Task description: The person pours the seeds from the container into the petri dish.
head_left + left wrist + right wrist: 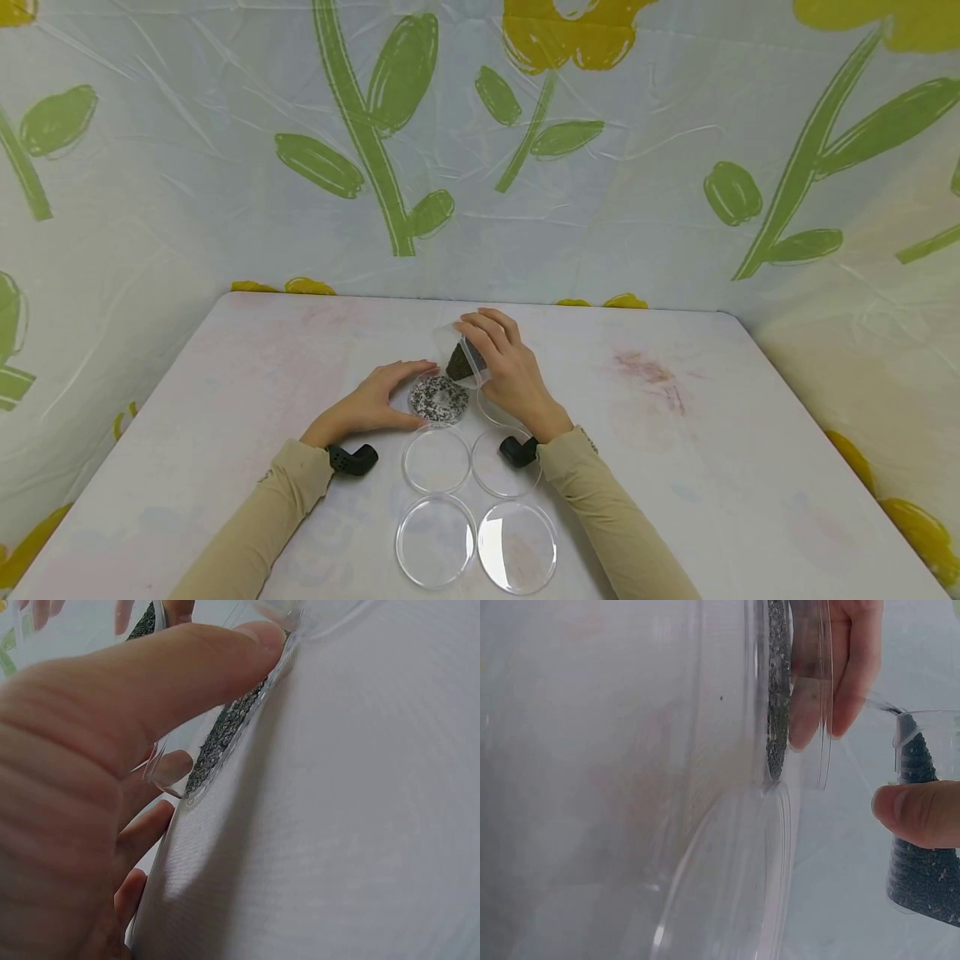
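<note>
My right hand [517, 379] grips a clear plastic cup [922, 877] partly filled with small dark seeds, tilted to the left. Below its mouth stands a clear petri dish [438, 400], its bottom scattered with the same dark seeds around a paler middle. A thin dark streak leaves the cup's lip in the right wrist view. Around the dish's left side curves my left hand [367, 404], thumb at the near edge and fingers at the far edge. The left wrist view shows the thumb [259, 645] against the rim and a seed layer [229, 731] inside.
Several more clear petri dishes stand in two columns on the white table [675, 467], including one at the near left [436, 583] and one at the near right [517, 587]. Another lies partly under my right hand. A flower-printed sheet [637, 208] rises behind the table.
</note>
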Demonstrator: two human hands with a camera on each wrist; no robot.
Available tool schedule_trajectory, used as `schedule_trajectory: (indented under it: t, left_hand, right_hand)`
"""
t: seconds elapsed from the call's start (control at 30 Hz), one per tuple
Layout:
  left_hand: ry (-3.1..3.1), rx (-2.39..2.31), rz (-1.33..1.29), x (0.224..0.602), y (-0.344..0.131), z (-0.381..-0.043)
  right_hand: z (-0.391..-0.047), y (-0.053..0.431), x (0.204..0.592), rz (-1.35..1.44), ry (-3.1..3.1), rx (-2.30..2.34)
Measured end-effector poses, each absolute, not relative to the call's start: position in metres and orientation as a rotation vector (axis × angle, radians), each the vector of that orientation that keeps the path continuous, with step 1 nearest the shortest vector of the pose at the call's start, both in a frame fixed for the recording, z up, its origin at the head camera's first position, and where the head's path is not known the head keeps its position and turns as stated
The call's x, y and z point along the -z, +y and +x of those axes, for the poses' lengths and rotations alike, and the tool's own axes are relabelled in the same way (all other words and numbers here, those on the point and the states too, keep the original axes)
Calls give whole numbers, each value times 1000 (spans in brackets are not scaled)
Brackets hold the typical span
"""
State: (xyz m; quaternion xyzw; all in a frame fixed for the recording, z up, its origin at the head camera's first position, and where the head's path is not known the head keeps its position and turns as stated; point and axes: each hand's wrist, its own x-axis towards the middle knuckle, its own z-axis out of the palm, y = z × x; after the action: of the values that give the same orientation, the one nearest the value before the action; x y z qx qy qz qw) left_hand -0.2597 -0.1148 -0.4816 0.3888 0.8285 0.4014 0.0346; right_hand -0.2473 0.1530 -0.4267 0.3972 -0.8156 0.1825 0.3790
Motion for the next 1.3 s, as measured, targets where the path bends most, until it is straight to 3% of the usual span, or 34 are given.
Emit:
schedule_trajectory:
  t: [0.73,1.3]
  left_hand:
    - [2529,-1264,1243,481,-113,-260]
    - [2514,-1283,1245,480,-113,-259]
  right_hand:
    - [-247,155,428,967,-2104,-564]
    - [-250,158,429,638,-2216,-1386]
